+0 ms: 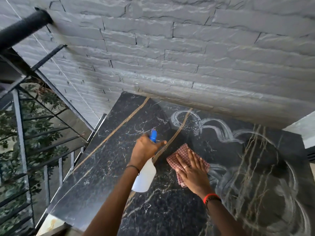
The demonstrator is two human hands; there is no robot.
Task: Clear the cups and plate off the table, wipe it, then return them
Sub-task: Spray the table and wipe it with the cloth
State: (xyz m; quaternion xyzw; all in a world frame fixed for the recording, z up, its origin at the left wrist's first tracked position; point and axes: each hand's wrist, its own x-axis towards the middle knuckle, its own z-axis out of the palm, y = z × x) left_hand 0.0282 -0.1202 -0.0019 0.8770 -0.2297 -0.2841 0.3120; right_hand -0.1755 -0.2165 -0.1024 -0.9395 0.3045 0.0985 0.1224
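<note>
Cloth (185, 165) on tabletop (105, 167) under right hand (192, 174); spray bottle (144, 178) just left, in left hand (144, 150); wall (170, 48) behind; railing (42, 133) left.

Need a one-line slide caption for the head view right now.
Wiping: right hand presses checked cloth on dark marble table, left hand grips spray bottle; wet streaks at right.

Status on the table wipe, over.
Left hand grips bottle. Right hand flat on cloth, on table. Wet streaks at right. Cups, plate not in view.
</note>
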